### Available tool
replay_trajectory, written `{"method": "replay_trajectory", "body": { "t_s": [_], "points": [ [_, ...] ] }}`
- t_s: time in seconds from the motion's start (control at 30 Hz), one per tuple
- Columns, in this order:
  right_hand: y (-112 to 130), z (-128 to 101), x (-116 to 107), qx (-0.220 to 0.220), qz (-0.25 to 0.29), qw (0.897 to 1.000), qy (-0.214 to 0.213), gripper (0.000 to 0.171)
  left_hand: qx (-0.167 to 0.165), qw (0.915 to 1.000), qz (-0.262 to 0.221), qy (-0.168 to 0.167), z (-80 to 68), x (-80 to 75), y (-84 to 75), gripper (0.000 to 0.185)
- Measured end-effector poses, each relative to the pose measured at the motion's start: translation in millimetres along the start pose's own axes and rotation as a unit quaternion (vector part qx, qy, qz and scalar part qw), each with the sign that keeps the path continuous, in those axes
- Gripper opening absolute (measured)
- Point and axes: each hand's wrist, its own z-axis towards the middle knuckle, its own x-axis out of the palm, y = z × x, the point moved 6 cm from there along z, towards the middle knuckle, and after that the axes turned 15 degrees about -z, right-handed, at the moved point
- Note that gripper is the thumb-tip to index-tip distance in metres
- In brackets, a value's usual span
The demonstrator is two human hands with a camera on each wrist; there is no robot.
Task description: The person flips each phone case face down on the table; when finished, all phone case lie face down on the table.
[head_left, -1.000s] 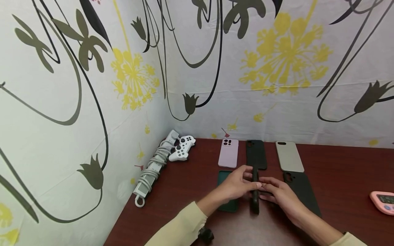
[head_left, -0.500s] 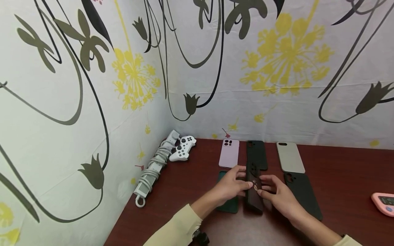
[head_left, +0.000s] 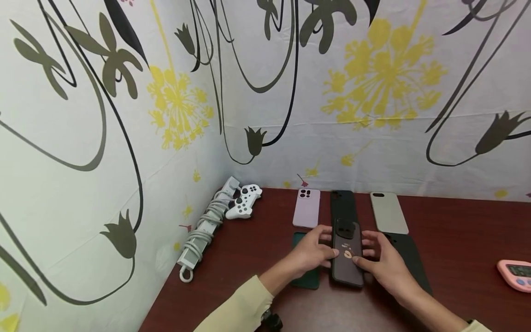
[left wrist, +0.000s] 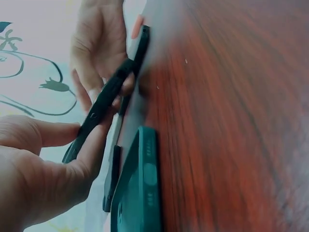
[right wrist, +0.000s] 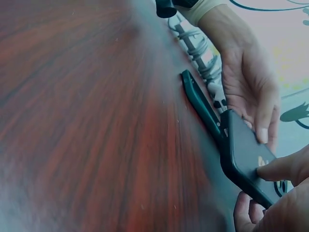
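Observation:
Both hands hold a black phone case (head_left: pixel 347 256) between them, its back with the camera block and a small gold print facing up. My left hand (head_left: pixel 310 251) grips its left long edge, thumb on the back and fingers beneath. On the opposite edge, my right hand (head_left: pixel 386 265) pinches it with the thumb on the back. The left wrist view shows the case (left wrist: pixel 99 111) edge-on, tilted above the table. Beside the left hand lies a dark green phone case (head_left: pixel 308 276), partly covered by it. Behind the right hand is a black phone case (head_left: pixel 411 258), partly hidden.
Along the wall lie a lilac phone case (head_left: pixel 307 210), a dark case (head_left: pixel 344 205) and a pale grey case (head_left: pixel 390 214). A cord-wrapped power strip (head_left: pixel 207 226) and white game controller (head_left: pixel 244 203) lie at left. A pink timer (head_left: pixel 516 274) is at right.
The held phone case has turned from edge-on to back side up, showing its camera block and gold print. My right hand has shifted slightly right along with its edge.

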Motion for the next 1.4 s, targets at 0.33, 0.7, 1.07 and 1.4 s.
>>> {"method": "replay_trajectory", "body": {
  "t_s": [0.33,0.7,1.07,1.4],
  "points": [
    [5,-3,-8,-0.054,-0.113,0.990,-0.062,0.077,0.041,0.9839,0.165,-0.055,6.7,4.6,-3.6,0.071],
    [3,-1,-5,-0.062,-0.161,0.984,-0.043,0.078,0.035,0.9345,0.347,-0.070,13.8,10.4,-7.0,0.075],
    [4,0,-4,-0.065,-0.190,0.979,-0.038,0.080,0.045,0.8989,0.430,-0.070,16.8,16.4,-7.4,0.072],
    [2,1,-2,-0.061,-0.185,0.980,-0.028,0.076,0.006,0.8864,0.457,-0.074,13.2,20.9,-6.6,0.072]
  ]
}}
